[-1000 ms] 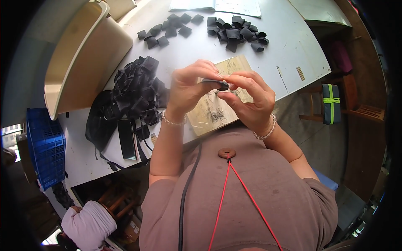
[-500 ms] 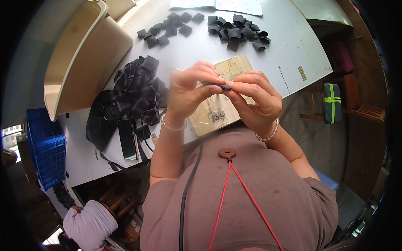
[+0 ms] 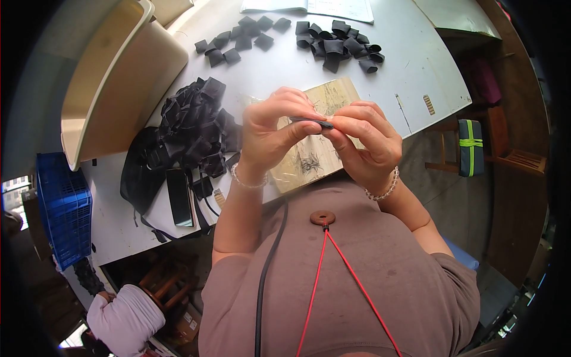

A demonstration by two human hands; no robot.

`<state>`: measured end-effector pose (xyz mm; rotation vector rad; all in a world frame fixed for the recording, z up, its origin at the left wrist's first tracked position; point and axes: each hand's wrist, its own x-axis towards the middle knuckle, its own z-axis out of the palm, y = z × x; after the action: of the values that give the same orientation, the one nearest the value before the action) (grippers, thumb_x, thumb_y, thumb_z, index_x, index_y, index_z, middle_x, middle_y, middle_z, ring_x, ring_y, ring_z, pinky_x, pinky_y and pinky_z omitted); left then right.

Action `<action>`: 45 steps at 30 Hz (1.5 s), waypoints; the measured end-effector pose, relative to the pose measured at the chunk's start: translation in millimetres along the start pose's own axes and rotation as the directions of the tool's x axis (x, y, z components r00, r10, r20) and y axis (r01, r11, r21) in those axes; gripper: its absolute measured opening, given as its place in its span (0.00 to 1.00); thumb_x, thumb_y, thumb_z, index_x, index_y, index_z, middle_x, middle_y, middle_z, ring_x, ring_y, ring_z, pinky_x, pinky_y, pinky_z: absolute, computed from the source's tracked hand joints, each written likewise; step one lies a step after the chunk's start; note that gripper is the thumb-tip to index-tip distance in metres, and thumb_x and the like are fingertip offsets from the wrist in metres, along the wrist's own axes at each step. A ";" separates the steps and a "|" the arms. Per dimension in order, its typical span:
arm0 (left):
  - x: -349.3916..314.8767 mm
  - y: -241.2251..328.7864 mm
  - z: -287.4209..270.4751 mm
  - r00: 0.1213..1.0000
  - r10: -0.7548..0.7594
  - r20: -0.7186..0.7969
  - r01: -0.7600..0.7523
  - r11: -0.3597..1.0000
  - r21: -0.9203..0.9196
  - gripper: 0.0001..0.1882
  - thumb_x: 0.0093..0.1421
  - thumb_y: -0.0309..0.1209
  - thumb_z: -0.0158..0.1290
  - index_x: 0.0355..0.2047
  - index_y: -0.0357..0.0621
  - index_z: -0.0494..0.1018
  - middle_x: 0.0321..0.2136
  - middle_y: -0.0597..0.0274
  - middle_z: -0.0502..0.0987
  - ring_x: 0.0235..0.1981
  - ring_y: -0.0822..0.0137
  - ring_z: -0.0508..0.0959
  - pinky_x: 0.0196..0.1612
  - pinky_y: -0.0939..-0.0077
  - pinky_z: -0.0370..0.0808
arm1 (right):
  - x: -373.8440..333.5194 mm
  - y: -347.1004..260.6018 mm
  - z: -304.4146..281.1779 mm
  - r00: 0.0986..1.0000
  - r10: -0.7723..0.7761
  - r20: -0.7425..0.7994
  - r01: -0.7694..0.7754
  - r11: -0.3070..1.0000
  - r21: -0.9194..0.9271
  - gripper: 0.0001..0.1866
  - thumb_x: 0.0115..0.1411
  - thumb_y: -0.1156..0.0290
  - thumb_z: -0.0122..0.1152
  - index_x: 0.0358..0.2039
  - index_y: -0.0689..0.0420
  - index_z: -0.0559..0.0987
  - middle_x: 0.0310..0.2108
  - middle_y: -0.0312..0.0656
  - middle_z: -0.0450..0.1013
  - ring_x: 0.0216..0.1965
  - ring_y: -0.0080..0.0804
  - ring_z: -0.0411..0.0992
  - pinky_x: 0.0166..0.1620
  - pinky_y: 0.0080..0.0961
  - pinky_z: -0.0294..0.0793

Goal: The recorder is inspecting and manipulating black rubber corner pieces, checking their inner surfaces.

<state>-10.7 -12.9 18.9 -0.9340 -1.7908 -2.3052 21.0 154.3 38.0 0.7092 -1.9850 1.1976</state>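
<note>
Between my two hands is a small folded piece of black fabric [image 3: 316, 122], seen nearly edge-on. My left hand [image 3: 275, 128] pinches it between thumb and fingers. At its right end, my right hand [image 3: 367, 140] closes thumb and fingertips on the same piece. Both hands hover over a yellowish board [image 3: 306, 160] with dark marks, partly under clear plastic. Left of my left hand lies a big heap of black fabric pieces [image 3: 193, 128]. Farther back are two looser groups, flat black squares [image 3: 242, 41] and curled black loops [image 3: 339, 46].
A beige bin [image 3: 122, 89] stands at the left, with a blue crate [image 3: 62, 208] below it. A phone [image 3: 179, 199] and a black bag [image 3: 141, 169] lie near the heap. An open notebook [image 3: 339, 7] is at the far edge. Another person [image 3: 128, 321] sits at lower left.
The fabric piece and my right fingertips have shifted very slightly right. Both hands keep their pinch, and the piles look the same.
</note>
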 end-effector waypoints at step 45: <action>3.2 3.2 19.9 0.997 -0.027 0.068 0.006 0.956 0.292 0.09 0.43 0.28 0.64 0.28 0.43 0.80 0.24 0.67 0.79 0.29 0.72 0.74 0.41 0.75 0.66 | -41.2 15.0 -6.0 0.957 0.268 -0.112 -0.195 0.880 0.434 0.06 0.51 0.80 0.63 0.31 0.62 0.76 0.29 0.44 0.73 0.30 0.30 0.71 0.32 0.20 0.71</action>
<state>-3.7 5.0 25.9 -0.9622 -2.0993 -1.9611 36.4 170.0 -0.4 0.5564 -1.7200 1.8037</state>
